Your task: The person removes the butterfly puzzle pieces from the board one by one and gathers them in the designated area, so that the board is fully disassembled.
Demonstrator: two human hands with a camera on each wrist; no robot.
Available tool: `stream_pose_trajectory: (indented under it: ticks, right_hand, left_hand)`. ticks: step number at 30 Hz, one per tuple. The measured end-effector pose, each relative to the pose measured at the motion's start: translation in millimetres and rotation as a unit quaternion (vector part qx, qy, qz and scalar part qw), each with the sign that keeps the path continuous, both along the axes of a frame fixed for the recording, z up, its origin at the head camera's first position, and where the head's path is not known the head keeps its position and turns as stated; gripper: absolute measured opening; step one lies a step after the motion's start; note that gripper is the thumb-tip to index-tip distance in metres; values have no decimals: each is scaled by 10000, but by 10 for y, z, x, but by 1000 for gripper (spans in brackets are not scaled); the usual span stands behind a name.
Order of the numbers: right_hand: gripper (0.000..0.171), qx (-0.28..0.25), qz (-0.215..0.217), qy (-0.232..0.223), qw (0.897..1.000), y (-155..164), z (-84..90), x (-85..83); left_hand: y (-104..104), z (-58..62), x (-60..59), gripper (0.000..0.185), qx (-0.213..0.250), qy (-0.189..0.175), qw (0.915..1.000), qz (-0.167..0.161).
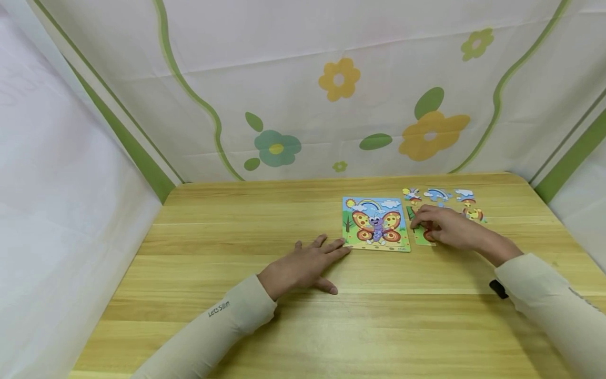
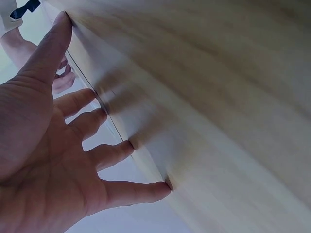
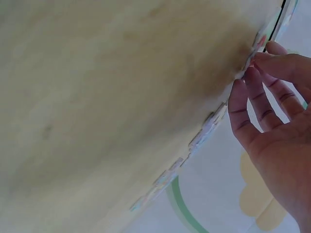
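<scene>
Two hands lie on the light wooden table (image 1: pixel 303 326). Nearest, the left hand (image 1: pixel 303 266) rests flat with fingers straight, its grip released, fingertips touching the lower left corner of the square butterfly puzzle board (image 1: pixel 376 223). Just right of the board, the right hand (image 1: pixel 447 227) pinches a green puzzle piece (image 1: pixel 418 235) lying under its fingertips. Farther back, loose coloured puzzle pieces (image 1: pixel 437 195) lie in a row before the flowered white curtain (image 1: pixel 331 84).

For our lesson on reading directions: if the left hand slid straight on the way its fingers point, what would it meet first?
The left hand lies flat on the table, fingers pointing at the butterfly puzzle board; it would probably meet that board's near left corner first.
</scene>
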State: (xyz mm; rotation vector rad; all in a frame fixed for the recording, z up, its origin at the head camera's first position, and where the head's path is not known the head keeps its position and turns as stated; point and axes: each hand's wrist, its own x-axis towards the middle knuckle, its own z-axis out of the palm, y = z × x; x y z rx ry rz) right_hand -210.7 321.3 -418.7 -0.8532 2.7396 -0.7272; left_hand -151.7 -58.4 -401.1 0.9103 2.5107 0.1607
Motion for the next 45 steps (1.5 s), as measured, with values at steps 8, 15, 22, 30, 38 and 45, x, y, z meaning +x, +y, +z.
stream_pose_trajectory:
  ticks: [8, 15, 22, 30, 38, 45]
  right_hand:
    - [45, -139, 44, 232, 9996, -164, 77, -19]
    - [35, -112, 342, 285, 9989, -436, 116, -22]
    - [33, -201, 528, 158, 9983, -634, 95, -32]
    - [31, -61, 745, 169, 9971, -761, 68, -41]
    - [39, 46, 693, 152, 9975, -781, 66, -18]
    - [41, 0, 641, 97, 9979, -781, 43, -22]
  left_hand:
    - [12, 21, 29, 94, -25, 58, 10000, -35]
    - [58, 35, 44, 94, -133, 266, 9994, -187]
    - [177, 31, 42, 92, -136, 344, 9984, -427]
    - [262, 14, 19, 92, -199, 264, 9984, -450]
    - [291, 20, 7, 93, -290, 300, 9982, -424]
    - [286, -2, -2, 93, -295, 264, 9985, -367]
